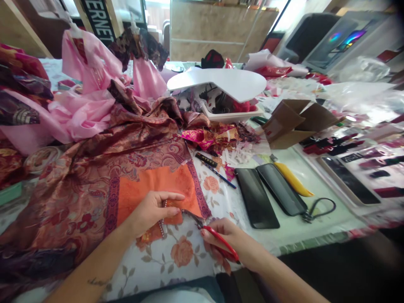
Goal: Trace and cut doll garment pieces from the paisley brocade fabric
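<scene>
Orange brocade (154,185) lies near the front edge of the tabletop (303,240), pressed flat under the slightly spread left hand (153,209) to steady it, while the right hand (227,231) closes around red-handled scissors (222,243), blades at the cloth's edge.

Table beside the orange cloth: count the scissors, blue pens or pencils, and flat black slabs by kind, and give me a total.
Red-handled scissors: 1
Blue pen or pencil: 1
Flat black slabs: 2
Total: 4
</scene>
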Demonstrator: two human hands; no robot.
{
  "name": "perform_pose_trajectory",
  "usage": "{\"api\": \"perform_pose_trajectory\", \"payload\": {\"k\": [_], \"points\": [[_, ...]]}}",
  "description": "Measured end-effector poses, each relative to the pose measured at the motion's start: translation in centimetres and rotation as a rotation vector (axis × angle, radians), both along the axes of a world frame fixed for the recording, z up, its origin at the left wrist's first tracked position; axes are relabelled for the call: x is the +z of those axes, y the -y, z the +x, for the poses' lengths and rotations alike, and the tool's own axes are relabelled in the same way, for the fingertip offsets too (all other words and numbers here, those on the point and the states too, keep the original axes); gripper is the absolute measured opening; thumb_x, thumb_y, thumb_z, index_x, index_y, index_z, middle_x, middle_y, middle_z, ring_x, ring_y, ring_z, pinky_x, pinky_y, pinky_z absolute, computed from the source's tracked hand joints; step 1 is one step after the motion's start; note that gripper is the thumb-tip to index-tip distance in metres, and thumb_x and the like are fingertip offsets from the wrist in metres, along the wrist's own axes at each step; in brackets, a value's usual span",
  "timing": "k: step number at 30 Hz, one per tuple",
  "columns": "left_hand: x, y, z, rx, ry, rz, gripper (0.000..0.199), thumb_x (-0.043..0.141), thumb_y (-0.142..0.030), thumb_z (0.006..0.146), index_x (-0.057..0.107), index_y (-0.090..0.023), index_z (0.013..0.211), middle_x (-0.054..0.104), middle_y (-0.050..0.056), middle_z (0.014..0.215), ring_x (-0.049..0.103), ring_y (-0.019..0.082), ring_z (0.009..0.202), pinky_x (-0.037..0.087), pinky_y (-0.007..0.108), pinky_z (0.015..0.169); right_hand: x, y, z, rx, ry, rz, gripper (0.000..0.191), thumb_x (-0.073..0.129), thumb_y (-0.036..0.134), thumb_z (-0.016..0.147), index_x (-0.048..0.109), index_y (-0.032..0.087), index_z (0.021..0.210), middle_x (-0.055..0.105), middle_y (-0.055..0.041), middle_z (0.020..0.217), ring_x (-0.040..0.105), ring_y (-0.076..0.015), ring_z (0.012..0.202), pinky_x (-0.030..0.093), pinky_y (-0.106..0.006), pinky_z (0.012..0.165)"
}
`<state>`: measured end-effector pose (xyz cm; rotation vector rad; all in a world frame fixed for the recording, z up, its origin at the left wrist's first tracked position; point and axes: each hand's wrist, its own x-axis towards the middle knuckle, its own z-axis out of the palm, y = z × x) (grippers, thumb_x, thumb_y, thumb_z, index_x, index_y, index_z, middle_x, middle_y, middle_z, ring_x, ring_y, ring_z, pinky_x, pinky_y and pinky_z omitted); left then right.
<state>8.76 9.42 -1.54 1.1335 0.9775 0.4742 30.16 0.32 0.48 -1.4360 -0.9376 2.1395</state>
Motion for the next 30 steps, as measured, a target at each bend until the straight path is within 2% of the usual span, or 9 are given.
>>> {"api": "perform_pose_trajectory", "payload": {"k": [6, 10, 15, 21, 26, 30], "points": [[-0.3, 0.0, 0.0, -0.017, -0.005, -0.016, 0.034, 0.076, -0.024, 0.070, 0.073, -0.018, 0.104, 0.069, 0.009, 0.112, 0.063, 0.024, 0.103, 0.049, 0.030, 0.086, -0.3, 0.0, 0.0, -0.001, -0.008, 0.007, 0.050, 0.063, 0.061, 0.074, 0.052, 0.016, 0.055, 0.050, 0.0046, 0.042, 0.042, -0.0056, 0.031, 0.034, -0.015, 0.032], [-0.3, 0.0, 0.0, -0.027, -0.002, -0.024, 0.035, 0.076, -0.024, 0.070, 0.073, -0.019, 0.104, 0.069, 0.009, 0.109, 0.064, 0.023, 0.097, 0.050, 0.029, 0.082, -0.7, 0.1, 0.0, 0.009, 0.019, 0.025, 0.049, 0.063, 0.059, 0.075, 0.049, 0.016, 0.054, 0.048, 0.0050, 0.043, 0.041, -0.0056, 0.033, 0.034, -0.015, 0.033], [-0.3, 0.0, 0.0, -0.035, -0.002, -0.035, 0.033, 0.076, -0.024, 0.070, 0.073, -0.018, 0.102, 0.069, 0.008, 0.107, 0.064, 0.020, 0.087, 0.050, 0.027, 0.075, -1.0, 0.1, -0.1, -0.006, 0.040, 0.026, 0.052, 0.065, 0.061, 0.072, 0.044, 0.018, 0.052, 0.045, 0.0058, 0.040, 0.036, -0.0047, 0.031, 0.027, -0.015, 0.030], [-0.5, -0.1, 0.0, -0.034, 0.032, -0.054, 0.032, 0.076, -0.021, 0.068, 0.074, -0.018, 0.100, 0.069, 0.006, 0.102, 0.063, 0.018, 0.086, 0.049, 0.024, 0.072, -1.2, 0.4, -0.3, -0.042, 0.096, 0.039, 0.056, 0.067, 0.064, 0.069, 0.038, 0.019, 0.052, 0.035, 0.0088, 0.037, 0.028, -0.0030, 0.030, 0.016, -0.017, 0.031], [-0.8, -0.1, -0.1, -0.048, 0.003, -0.049, 0.035, 0.076, -0.023, 0.067, 0.073, -0.018, 0.102, 0.070, 0.005, 0.093, 0.063, 0.016, 0.078, 0.049, 0.024, 0.069, -1.2, 0.4, -0.4, -0.023, 0.149, 0.076, 0.057, 0.066, 0.066, 0.068, 0.039, 0.018, 0.052, 0.035, 0.0087, 0.038, 0.025, -0.0023, 0.032, 0.013, -0.019, 0.033], [-0.8, 0.0, -0.1, -0.040, 0.016, -0.038, 0.034, 0.077, -0.024, 0.067, 0.074, -0.018, 0.101, 0.070, 0.006, 0.096, 0.064, 0.017, 0.081, 0.048, 0.024, 0.070, -1.2, 0.5, -0.4, -0.026, 0.114, 0.076, 0.057, 0.067, 0.066, 0.068, 0.038, 0.019, 0.052, 0.033, 0.0090, 0.038, 0.026, -0.0024, 0.033, 0.013, -0.019, 0.034]]}}
